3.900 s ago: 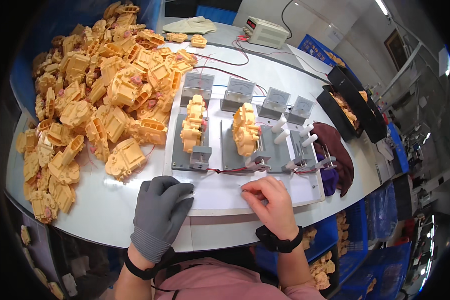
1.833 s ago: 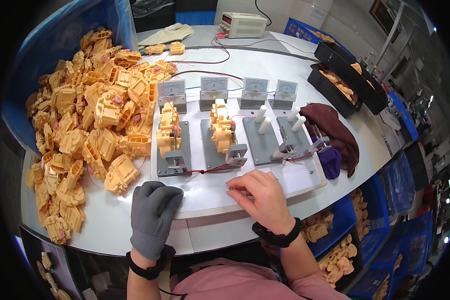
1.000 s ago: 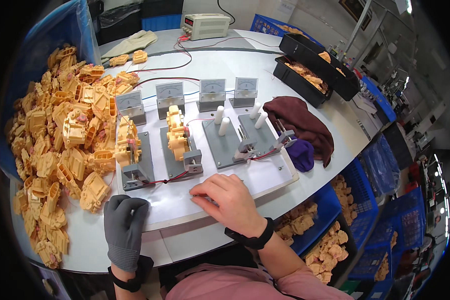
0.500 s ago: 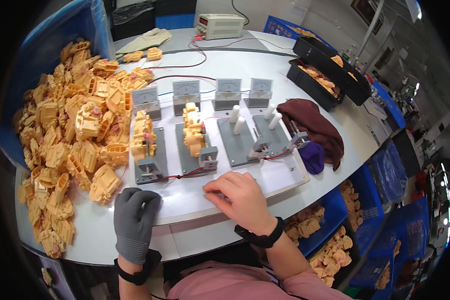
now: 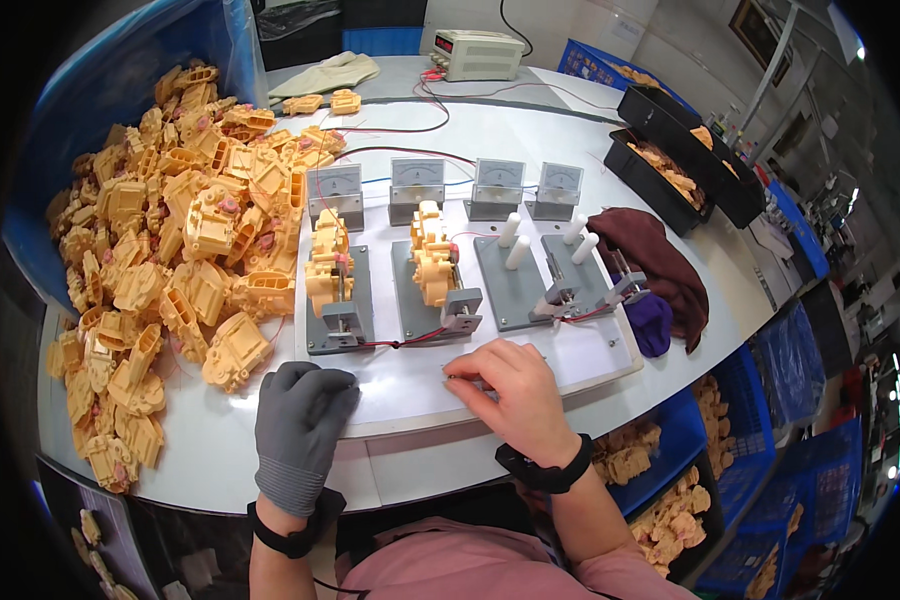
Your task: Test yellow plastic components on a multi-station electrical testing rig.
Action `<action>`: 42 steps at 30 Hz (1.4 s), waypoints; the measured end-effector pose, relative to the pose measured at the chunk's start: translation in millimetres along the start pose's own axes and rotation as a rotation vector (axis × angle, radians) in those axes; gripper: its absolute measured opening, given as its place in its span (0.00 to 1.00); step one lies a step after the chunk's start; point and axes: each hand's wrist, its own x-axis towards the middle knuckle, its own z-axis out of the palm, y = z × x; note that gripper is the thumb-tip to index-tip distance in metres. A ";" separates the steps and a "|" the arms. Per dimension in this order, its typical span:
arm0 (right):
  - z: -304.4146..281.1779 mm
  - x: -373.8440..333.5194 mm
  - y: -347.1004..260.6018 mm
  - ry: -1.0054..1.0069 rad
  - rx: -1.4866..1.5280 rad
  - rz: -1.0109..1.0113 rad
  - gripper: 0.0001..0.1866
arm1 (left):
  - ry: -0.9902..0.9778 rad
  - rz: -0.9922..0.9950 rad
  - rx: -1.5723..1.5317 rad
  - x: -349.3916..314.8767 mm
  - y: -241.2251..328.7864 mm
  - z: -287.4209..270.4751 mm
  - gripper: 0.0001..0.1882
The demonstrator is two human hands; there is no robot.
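Note:
My left hand (image 5: 303, 425), in a grey knitted glove, rests at the front edge of a white board (image 5: 385, 400) with its fingers curled together. My bare right hand (image 5: 510, 392) hovers over the board's front, thumb and forefinger brought together; anything between them is too small to make out. Beyond the hands stand several grey fixtures. A yellow plastic housing (image 5: 328, 272) sits on the leftmost fixture (image 5: 355, 335), and another yellow housing (image 5: 433, 262) on the one beside it (image 5: 410, 320). The two right fixtures (image 5: 500, 300) show bare white pegs (image 5: 518, 252). Neither hand touches a fixture.
A large heap of yellow housings (image 5: 150, 240) spills from a blue-lined bin on the left. Dial meters (image 5: 417, 180) line the board's back. A power supply (image 5: 475, 55) stands behind, black trays (image 5: 660, 180) and a maroon cloth (image 5: 660, 265) to the right. Blue crates (image 5: 660, 462) sit lower right.
The whole view has swung, so the bench sits further right and slightly higher in the picture. Both hands keep nearly the same places and poses by the board's front edge.

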 end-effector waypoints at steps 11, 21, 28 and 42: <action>-1.0 1.6 -2.0 -0.022 -0.032 0.012 0.06 | -0.015 0.029 0.030 -1.1 -1.2 -1.7 0.04; -1.9 2.6 -4.8 -0.045 -0.012 0.045 0.06 | 0.022 0.097 0.048 -1.3 -6.4 -0.5 0.05; -0.7 1.7 -4.4 -0.040 -0.009 0.062 0.05 | 0.017 0.098 0.044 -0.5 -3.9 -1.9 0.04; 2.5 -1.9 6.6 0.033 0.004 -0.050 0.05 | -0.066 0.036 -0.056 -1.3 -12.4 -0.5 0.04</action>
